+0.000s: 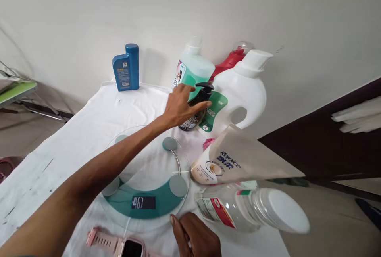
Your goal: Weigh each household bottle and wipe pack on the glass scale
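My left hand [184, 105] reaches across the scale to a black pump bottle [195, 102], thumb and forefinger stretched apart around its upper part. The thumb crosses the bottle's front; whether the fingers touch it I cannot tell. Below the hand lies a round glass bathroom scale [145, 205] with a teal band and a lit display [143, 202]. By the scale's near right rim my right hand [198, 235] rests with curled fingers; its palm is hidden. A pink-strapped smartwatch [119, 245] lies at the near edge, partly out of view.
Behind the pump bottle stand a green liquid bottle [193, 66], a red bottle [228, 62] and a white detergent jug [247, 86]. A Rejoice bottle [229, 162] and a clear white-capped jar [238, 209] stand right. A blue bottle [127, 68] is far left on the white cloth [65, 146].
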